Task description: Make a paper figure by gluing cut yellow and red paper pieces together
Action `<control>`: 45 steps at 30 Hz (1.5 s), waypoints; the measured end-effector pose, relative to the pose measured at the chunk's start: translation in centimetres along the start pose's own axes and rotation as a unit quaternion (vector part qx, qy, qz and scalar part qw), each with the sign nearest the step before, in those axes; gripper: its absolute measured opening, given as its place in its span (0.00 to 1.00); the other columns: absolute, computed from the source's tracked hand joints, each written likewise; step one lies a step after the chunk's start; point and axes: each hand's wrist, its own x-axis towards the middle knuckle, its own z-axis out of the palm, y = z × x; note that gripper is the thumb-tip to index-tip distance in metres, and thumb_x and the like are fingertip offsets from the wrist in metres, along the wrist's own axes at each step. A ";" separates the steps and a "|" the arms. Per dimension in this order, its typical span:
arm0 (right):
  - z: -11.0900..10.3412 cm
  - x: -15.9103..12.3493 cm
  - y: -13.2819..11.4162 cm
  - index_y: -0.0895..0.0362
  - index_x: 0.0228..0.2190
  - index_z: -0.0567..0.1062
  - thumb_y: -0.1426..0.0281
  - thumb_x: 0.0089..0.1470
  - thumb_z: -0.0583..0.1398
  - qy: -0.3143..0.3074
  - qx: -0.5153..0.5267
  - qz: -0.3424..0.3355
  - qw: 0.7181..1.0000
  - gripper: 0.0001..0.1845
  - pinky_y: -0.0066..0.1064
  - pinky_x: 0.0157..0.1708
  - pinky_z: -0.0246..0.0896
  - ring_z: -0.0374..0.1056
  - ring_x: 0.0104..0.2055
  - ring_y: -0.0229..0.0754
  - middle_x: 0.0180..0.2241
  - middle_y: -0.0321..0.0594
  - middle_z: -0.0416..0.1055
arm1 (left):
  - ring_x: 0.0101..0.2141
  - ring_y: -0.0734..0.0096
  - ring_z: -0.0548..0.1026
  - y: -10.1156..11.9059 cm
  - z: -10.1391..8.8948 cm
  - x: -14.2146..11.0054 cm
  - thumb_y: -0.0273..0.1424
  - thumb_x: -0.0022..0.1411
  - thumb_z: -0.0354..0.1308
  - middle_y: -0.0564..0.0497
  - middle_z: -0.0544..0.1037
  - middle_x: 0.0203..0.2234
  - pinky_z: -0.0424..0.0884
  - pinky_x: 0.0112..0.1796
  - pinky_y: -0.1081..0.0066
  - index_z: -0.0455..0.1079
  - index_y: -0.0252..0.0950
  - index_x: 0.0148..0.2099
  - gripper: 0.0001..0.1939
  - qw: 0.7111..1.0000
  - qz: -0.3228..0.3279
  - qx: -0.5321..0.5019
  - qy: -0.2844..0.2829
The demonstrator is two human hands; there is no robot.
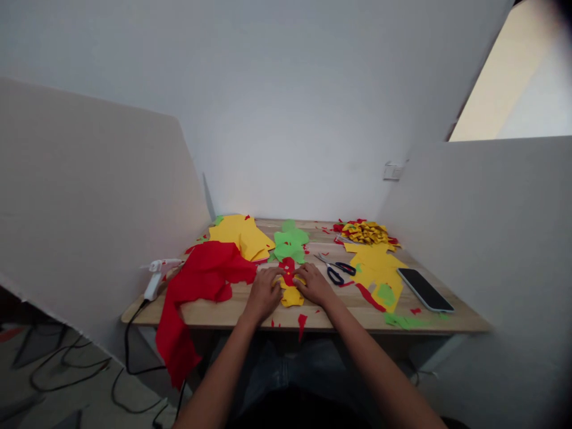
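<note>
Near the table's front edge, a yellow felt cutout point(292, 297) lies in front of me with a red felt piece point(287, 262) at its upper part. A small yellow spot shows on the red. My left hand point(264, 291) rests on the left side of the cutout, fingers curled onto its edge. On the opposite edge, my right hand point(315, 285) has its fingers bent and pressed on the felt. The fingertips partly cover where red and yellow meet. Just beyond lie green felt cutouts point(290, 241). Dark-handled scissors point(337, 271) lie right of my right hand.
A large red felt sheet point(201, 274) hangs over the front left edge beside a white glue gun point(154, 281) with a black cord. Yellow sheets point(236, 233) lie back left. Rightward are a yellow scrap sheet point(375, 265), a ruffled yellow bundle point(366, 232) and a phone point(424, 289).
</note>
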 end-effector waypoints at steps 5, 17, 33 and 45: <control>0.2 0.0 0.5 0.56 0.41 0.75 0.67 0.63 0.55 0.026 0.004 0.036 0.999 0.10 0.37 0.51 0.59 0.64 0.48 0.46 0.41 0.44 0.70 | 0.44 0.62 0.73 -0.9 -1.2 -2.2 0.36 0.65 0.52 0.46 0.77 0.38 0.67 0.48 0.63 0.71 0.38 0.40 0.10 0.989 -0.065 -0.054 0.119; 0.1 -0.2 0.7 0.56 0.36 0.74 0.71 0.62 0.53 0.068 0.014 0.062 0.996 0.09 0.35 0.46 0.59 0.65 0.43 0.45 0.36 0.43 0.72 | 0.31 0.67 0.74 -0.5 -2.5 -4.8 0.38 0.64 0.54 0.48 0.79 0.35 0.70 0.33 0.69 0.74 0.37 0.44 0.13 0.986 -0.122 -0.112 0.032; 0.0 -0.4 0.7 0.56 0.36 0.74 0.73 0.60 0.54 0.041 0.025 0.089 0.995 0.08 0.30 0.43 0.59 0.67 0.41 0.42 0.36 0.42 0.75 | 0.37 0.64 0.74 3.4 0.2 -5.9 0.34 0.61 0.59 0.51 0.80 0.33 0.65 0.40 0.68 0.78 0.41 0.34 0.07 0.984 -0.084 -0.140 -0.069; -0.1 -0.4 0.7 0.56 0.37 0.75 0.72 0.61 0.54 0.028 0.020 0.101 0.994 0.09 0.30 0.41 0.58 0.67 0.41 0.42 0.36 0.42 0.75 | 0.18 0.75 0.66 -4.7 -1.6 -1.2 0.50 0.49 0.61 0.52 0.74 0.20 0.62 0.21 0.73 0.74 0.30 0.38 0.26 0.906 -0.253 -0.334 0.068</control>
